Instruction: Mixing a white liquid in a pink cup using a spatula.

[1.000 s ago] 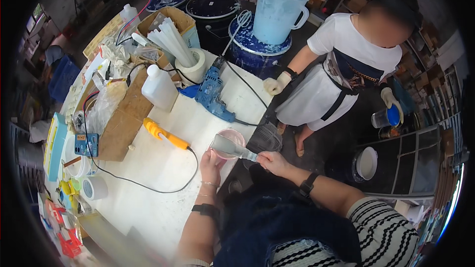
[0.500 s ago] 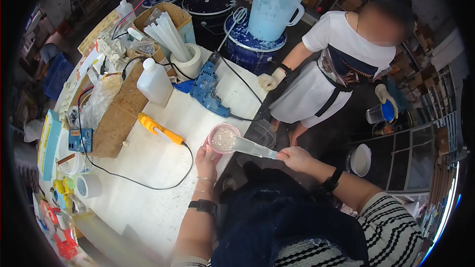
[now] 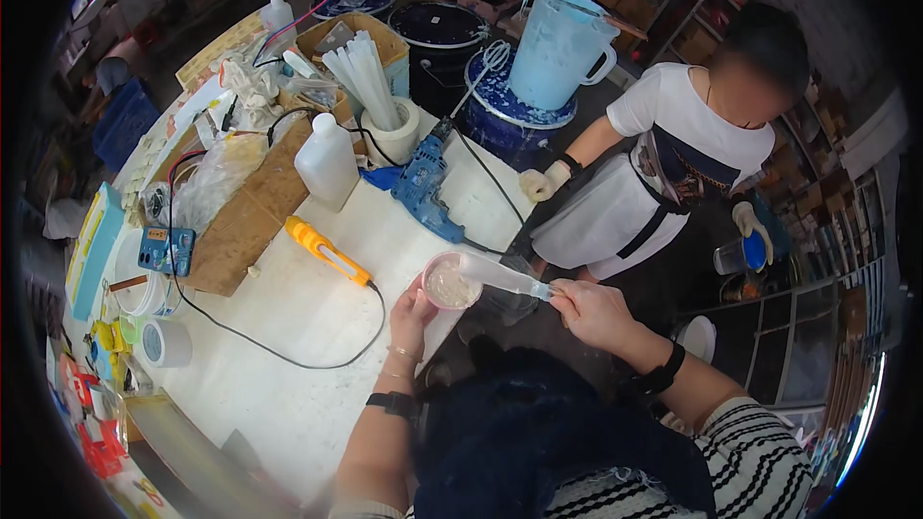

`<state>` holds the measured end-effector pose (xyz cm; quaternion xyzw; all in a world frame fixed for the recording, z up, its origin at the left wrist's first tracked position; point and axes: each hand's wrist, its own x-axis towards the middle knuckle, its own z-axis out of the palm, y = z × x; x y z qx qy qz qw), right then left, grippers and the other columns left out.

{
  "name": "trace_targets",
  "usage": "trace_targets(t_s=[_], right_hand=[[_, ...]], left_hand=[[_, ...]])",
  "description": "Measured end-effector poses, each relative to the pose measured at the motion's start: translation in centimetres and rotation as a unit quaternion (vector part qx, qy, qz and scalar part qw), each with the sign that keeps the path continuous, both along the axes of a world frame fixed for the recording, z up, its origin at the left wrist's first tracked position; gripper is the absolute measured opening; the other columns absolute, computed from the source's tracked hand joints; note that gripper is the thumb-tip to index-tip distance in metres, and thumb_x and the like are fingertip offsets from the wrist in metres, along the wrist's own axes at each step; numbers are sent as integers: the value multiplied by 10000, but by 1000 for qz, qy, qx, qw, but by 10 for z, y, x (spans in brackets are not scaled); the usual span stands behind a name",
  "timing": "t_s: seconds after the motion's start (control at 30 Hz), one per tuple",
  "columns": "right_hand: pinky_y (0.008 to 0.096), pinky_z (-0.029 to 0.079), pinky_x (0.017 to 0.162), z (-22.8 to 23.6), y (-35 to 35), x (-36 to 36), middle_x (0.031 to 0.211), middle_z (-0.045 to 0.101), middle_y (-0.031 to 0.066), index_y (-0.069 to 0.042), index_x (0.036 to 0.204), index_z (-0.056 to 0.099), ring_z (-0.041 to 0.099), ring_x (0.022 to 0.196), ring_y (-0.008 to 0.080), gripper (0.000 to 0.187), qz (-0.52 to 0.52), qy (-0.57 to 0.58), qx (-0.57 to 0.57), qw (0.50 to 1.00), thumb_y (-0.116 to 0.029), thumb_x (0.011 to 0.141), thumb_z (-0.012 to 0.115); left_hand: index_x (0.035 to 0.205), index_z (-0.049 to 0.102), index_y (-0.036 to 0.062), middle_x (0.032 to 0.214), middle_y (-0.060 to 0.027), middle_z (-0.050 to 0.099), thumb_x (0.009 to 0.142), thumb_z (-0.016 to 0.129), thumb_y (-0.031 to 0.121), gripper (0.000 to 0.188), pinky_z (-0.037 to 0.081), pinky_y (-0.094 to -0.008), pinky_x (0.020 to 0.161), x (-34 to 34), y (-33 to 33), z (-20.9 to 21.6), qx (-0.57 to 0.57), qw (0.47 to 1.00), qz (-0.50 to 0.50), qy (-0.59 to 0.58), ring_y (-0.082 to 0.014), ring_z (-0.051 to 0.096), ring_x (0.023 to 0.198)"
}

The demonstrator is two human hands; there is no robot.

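Note:
My left hand (image 3: 411, 315) is closed around a small pink cup (image 3: 448, 300) of whitish, translucent, gel-like material, held over the table's right edge. In my right hand (image 3: 594, 315) is the near end of a long, flat, translucent spatula-like strip (image 3: 505, 276), which looks coated. Its far end reaches over the cup's upper right rim; whether it touches the contents I cannot tell. On the table beyond my left hand lie a yellow glue gun (image 3: 327, 250) with a black cord and a blue electric drill (image 3: 423, 194) fitted with a mixing whisk (image 3: 495, 56).
A white plastic bottle (image 3: 327, 163), a cardboard box (image 3: 252, 211) and a roll holding white sticks (image 3: 392, 141) stand on the white table (image 3: 288, 336). Beyond the table, a large blue jug (image 3: 558, 53) tops a drum. A gloved co-worker (image 3: 663, 144) stands at the right, holding a blue-lidded jar (image 3: 738, 255).
The view has shifted, so the table's things appear farther right. The strip's far end has moved to the cup's upper right rim, and my right hand has turned more palm down.

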<state>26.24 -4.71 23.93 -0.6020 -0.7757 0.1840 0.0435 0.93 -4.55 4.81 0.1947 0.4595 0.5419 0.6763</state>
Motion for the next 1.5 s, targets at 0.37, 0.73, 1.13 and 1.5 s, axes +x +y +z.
trace_targets(t_s=[0.37,0.73,1.13,1.5], right_hand=[[442,488,691,-19,4,5,854,652,145,-128,1013,622,627,807,336,266,-22,30,-29,999,-321,885,492],[415,465,704,-78,-17,1,922,636,143,-108,1115,447,616,871,324,306,-37,120,-162,979,-311,897,519],[339,492,713,-124,-4,-13,924,589,94,-108,1136,536,600,848,267,316,3,255,125,959,-144,828,600],[376,482,658,-153,-11,-13,847,519,69,-267,1242,530,583,769,279,343,46,225,48,972,-227,902,515]], left_hand=[[1025,562,79,1261,3,523,917,550,274,223,492,-377,853,2,2,-5,12,1000,-18,4,-150,550,1002],[907,527,121,955,-2,578,894,580,334,219,506,-401,766,0,-4,-16,57,998,0,-9,-162,548,899],[1154,511,68,1091,-37,563,912,551,305,341,492,-376,836,0,0,-6,-3,1000,-6,23,-183,549,1000],[984,525,140,1030,-9,562,910,547,335,209,502,-391,782,-5,-11,-22,1,1000,10,24,-181,544,970]])
